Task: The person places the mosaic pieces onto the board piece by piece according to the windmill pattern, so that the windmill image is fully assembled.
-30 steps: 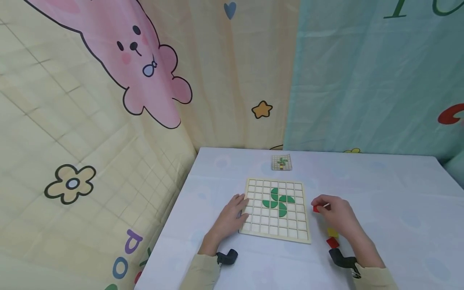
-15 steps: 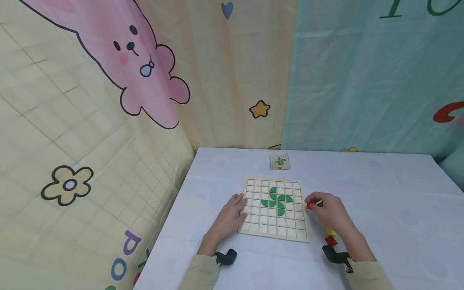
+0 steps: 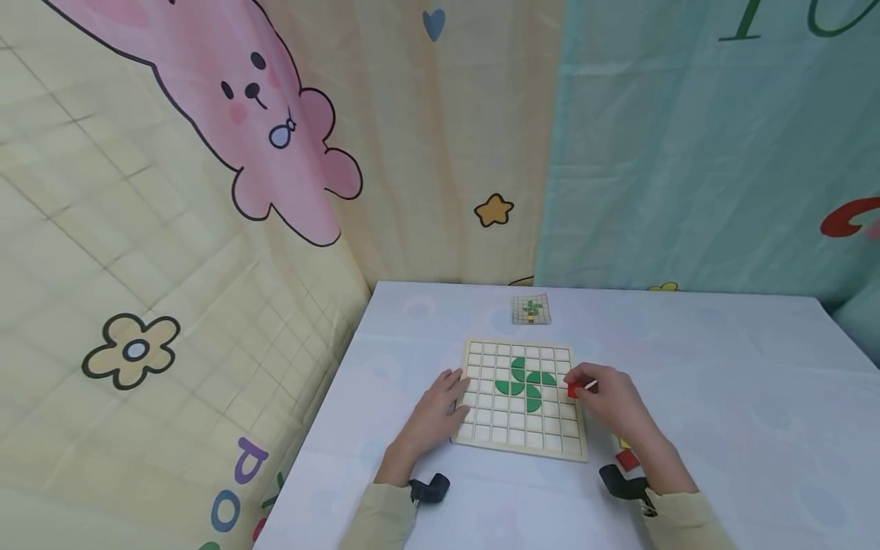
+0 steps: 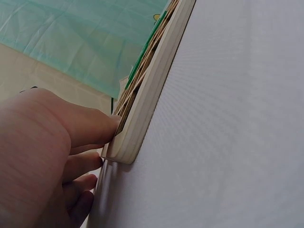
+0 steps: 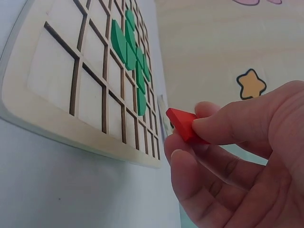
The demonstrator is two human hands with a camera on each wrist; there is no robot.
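Observation:
A square wooden grid board (image 3: 516, 447) lies on the table, with several green quarter-round tiles (image 3: 535, 391) set in its middle cells in a pinwheel shape. My left hand (image 3: 431, 409) rests at the board's left edge, its thumb touching the frame near a corner in the left wrist view. Between thumb and fingers, my right hand (image 3: 614, 396) pinches a red square tile (image 5: 183, 124). That tile is held above the board's right edge, tilted and apart from the cells in the right wrist view.
Under the right forearm lie another red tile (image 3: 627, 460) and a partly hidden yellow tile (image 3: 623, 443). A small picture card (image 3: 531, 309) with a green pinwheel pattern lies behind the board. Printed cloth (image 3: 412, 153) hangs behind the table.
My right hand has moved left with the red tile, from beside the board to over its right edge. The left hand has stayed at the board's left edge.

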